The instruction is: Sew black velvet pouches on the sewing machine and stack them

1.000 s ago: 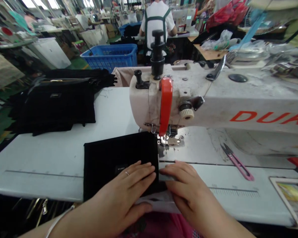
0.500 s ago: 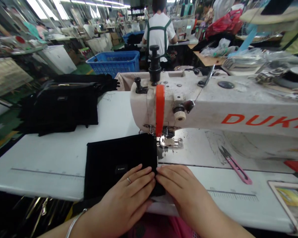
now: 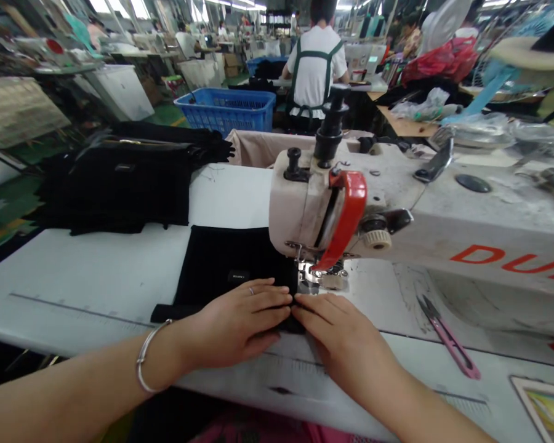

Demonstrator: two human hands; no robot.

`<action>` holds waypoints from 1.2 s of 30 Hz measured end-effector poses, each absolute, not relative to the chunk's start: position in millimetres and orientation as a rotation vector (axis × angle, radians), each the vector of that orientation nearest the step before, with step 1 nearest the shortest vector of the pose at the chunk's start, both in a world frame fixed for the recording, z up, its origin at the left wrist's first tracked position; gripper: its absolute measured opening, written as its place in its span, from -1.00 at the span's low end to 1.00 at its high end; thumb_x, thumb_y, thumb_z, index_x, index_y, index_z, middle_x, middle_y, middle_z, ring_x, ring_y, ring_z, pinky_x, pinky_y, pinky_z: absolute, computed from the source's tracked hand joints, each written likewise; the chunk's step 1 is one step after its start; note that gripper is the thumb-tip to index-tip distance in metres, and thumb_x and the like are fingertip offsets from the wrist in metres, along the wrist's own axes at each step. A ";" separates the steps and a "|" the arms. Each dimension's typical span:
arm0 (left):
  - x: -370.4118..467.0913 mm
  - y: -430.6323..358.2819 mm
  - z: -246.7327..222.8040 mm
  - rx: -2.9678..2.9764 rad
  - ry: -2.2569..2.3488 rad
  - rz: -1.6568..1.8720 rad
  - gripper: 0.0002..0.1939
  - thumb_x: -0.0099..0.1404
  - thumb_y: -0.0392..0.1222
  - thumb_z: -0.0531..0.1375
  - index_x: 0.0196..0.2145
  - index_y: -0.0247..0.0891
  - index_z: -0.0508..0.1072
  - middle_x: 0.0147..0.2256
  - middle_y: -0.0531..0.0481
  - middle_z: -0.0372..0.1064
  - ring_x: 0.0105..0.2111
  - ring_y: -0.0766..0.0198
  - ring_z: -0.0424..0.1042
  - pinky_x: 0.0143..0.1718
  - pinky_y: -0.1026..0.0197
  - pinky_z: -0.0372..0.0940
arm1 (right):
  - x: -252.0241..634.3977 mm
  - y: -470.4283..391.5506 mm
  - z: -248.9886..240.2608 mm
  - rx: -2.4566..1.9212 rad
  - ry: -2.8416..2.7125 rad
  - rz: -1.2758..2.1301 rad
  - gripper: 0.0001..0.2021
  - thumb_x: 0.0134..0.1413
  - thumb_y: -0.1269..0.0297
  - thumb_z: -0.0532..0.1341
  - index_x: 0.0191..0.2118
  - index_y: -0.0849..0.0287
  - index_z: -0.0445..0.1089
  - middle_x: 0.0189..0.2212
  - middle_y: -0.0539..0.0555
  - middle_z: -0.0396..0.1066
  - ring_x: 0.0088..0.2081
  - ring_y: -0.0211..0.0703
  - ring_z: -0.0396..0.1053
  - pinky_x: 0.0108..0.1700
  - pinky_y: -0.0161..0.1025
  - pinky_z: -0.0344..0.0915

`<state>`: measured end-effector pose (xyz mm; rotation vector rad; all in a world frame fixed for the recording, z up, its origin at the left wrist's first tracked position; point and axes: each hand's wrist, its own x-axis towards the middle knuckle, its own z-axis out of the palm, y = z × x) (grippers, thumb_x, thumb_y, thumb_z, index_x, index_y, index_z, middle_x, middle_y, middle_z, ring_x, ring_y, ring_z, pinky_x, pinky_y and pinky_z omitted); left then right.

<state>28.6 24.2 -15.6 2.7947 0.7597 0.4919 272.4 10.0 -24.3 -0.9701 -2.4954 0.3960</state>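
A black fabric piece [image 3: 221, 252] with a small label lies on the white table, its right edge at the needle area of the sewing machine [image 3: 300, 209]. My left hand [image 3: 244, 317] rests flat on the fabric's lower right part, fingers stretched to the right, a ring and a bracelet on it. My right hand [image 3: 337, 326] lies at the fabric's right edge, just below the presser foot [image 3: 307, 274], with its fingertips nearly touching the left ones. Its fingers are stretched out over the cloth edge.
Pink thread snips [image 3: 452, 341] lie right of my right hand. A pile of black fabric pieces [image 3: 120, 184] sits at the back left. Behind stand a blue basket [image 3: 226, 111] and a seated person [image 3: 316, 67] in white.
The fabric has moved away from me, further along the machine, and both hands have moved forward with it. The view has shifted left.
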 end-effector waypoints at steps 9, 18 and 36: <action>28.4 64.1 -23.9 2.854 0.694 0.583 -0.67 0.38 -0.15 0.15 0.06 -0.28 0.38 0.06 -0.14 0.42 0.16 0.16 0.32 0.27 0.01 0.15 | 270.9 28.9 -28.9 -1.131 -2.512 0.361 -0.55 0.11 0.59 0.08 0.12 0.24 0.35 0.03 0.24 0.36 0.03 0.13 0.30 0.05 0.10 0.33; 24.6 91.3 -20.7 2.930 0.599 0.510 -0.69 0.43 -0.11 0.11 0.04 -0.30 0.43 0.07 -0.16 0.41 0.17 0.09 0.29 0.25 0.02 0.17 | 267.5 32.2 -37.3 -1.226 -2.458 0.322 -0.52 0.11 0.53 0.08 0.17 0.23 0.29 -0.11 0.24 0.37 -0.04 0.13 0.30 -0.04 0.08 0.36; 39.9 53.3 -24.3 2.582 1.038 0.814 -0.86 0.41 -0.25 0.16 -0.15 -0.22 0.52 -0.18 0.00 0.55 -0.13 0.26 0.49 -0.03 0.17 0.41 | 272.7 35.6 -33.8 -1.179 -2.220 0.369 -0.95 0.19 0.35 0.23 -0.24 0.18 0.43 -0.31 0.11 0.42 -0.20 -0.03 0.32 -0.16 -0.11 0.28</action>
